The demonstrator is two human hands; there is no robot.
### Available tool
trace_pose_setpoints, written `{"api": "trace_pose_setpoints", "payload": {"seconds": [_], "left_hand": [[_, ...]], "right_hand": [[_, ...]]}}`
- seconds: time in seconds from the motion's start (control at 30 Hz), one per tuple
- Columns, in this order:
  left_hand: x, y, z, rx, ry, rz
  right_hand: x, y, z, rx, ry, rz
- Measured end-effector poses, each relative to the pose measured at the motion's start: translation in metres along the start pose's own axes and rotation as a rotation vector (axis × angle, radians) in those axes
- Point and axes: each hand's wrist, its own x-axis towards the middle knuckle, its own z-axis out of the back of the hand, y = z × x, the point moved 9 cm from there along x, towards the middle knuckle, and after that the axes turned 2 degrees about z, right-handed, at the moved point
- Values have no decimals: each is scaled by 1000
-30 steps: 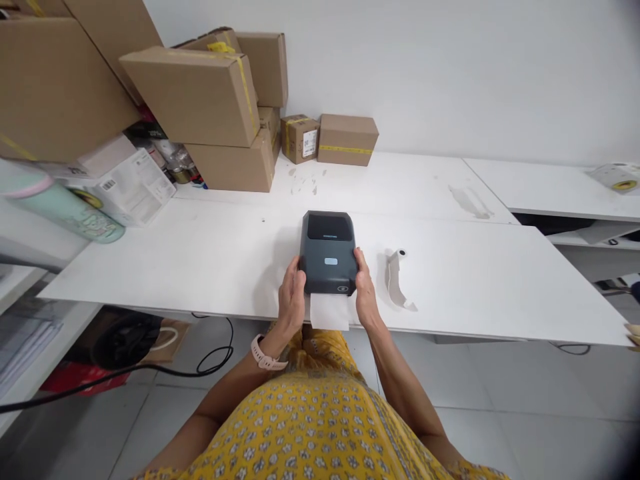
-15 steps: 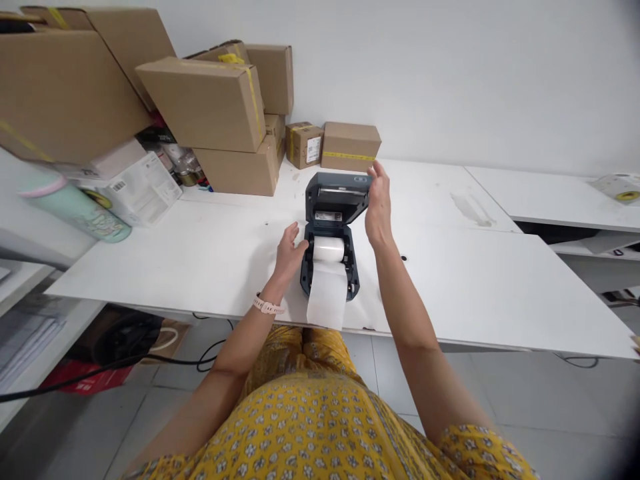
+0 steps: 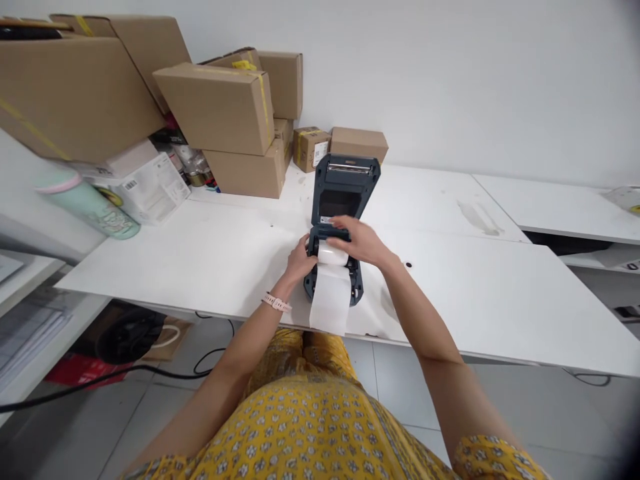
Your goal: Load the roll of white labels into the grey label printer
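A dark label printer [image 3: 357,283] sits near the table's front edge with its lid [image 3: 349,167] raised and tilted back. Inside lies a white label roll [image 3: 331,255]. Its loose strip [image 3: 330,300] runs out over the front of the printer and hangs past the table edge. My left hand [image 3: 301,261] grips the printer's left side wall, thumb by the roll's left end. Above the roll is my right hand [image 3: 364,241], fingers apart and reaching left across it; its fingertips are slightly blurred, and I cannot tell if they touch the roll.
Stacked cardboard boxes [image 3: 215,110] fill the back left. Two small boxes [image 3: 359,141] stand behind the printer. A mint bottle [image 3: 93,207] and a white box [image 3: 147,190] are at the left. The white table [image 3: 475,293] extends to the right, and a cable [image 3: 165,373] hangs below it.
The printer's lid has swung further back. My right hand has let go of the lid and come down over the roll. My left hand has closed in on the printer's left side.
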Motion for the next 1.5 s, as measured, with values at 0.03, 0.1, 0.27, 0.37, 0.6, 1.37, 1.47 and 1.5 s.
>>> {"api": "trace_pose_setpoints", "payload": {"seconds": [0.03, 0.1, 0.27, 0.37, 0.6, 1.37, 1.47, 1.5], "left_hand": [[0, 1, -1, -2, 6, -8], [-1, 2, -3, 3, 28, -20], [-4, -2, -4, 129, 42, -19], [-5, -7, -5, 177, 48, -23], [-6, -9, -5, 152, 44, -67], [-6, 5, -7, 5, 22, -14], [-4, 6, -8, 16, 15, -20], [-3, 6, -8, 28, 12, -24]], "right_hand": [[-2, -5, -20, -51, 161, -38], [-5, -19, -49, -162, 395, -121], [5, -31, -80, -252, 599, -178], [11, -34, -82, -220, 583, -176], [-5, -17, -30, 381, 531, 12], [-80, -161, 2, 505, 95, -441], [-112, -189, 33, 625, -86, -517], [-126, -201, 42, 633, -160, -560]]}}
